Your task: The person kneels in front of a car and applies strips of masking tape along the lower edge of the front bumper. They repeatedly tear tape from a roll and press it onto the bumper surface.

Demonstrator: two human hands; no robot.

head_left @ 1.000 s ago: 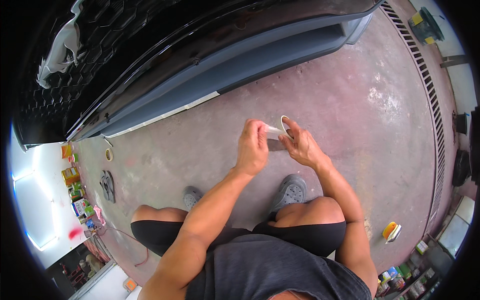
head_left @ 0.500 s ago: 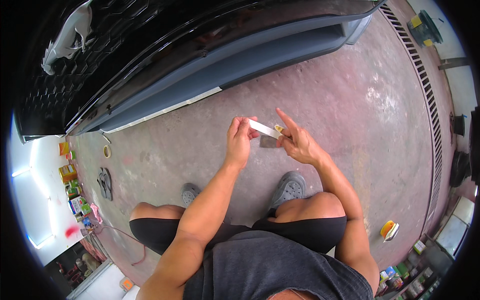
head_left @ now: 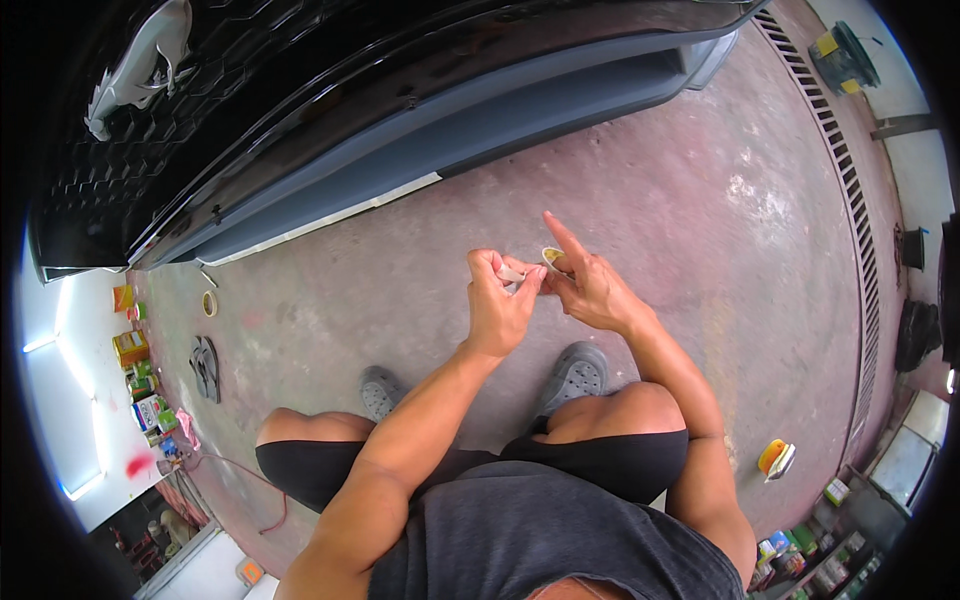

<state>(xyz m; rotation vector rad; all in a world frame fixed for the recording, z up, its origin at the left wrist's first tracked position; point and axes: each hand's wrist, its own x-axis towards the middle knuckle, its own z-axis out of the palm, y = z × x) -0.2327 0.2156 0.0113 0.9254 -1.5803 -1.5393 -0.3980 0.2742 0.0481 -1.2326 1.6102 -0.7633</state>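
Note:
My right hand (head_left: 598, 293) is closed around a small roll of pale tape (head_left: 551, 257), its index finger stretched out past it. My left hand (head_left: 500, 312) pinches a white strip of tape (head_left: 511, 275), its fingertips touching or nearly touching those of the right hand. Both hands are raised over the floor in front of my knees. Ahead of them is a dark car bumper (head_left: 480, 125) with a grey lower lip. A pale strip of tape (head_left: 330, 220) runs along the left part of that lip's lower edge.
Another tape roll (head_left: 210, 303) and grey flip-flops (head_left: 204, 368) lie on the floor at left. Several cans and boxes (head_left: 135, 350) line the left wall. An orange-and-white item (head_left: 776, 460) sits at right, near a drain grate (head_left: 845, 190) and dark bucket (head_left: 843, 58).
My left hand has come right, close to the right hand. The strip stretched between them now looks short and bunched. A grey flat piece below it no longer shows.

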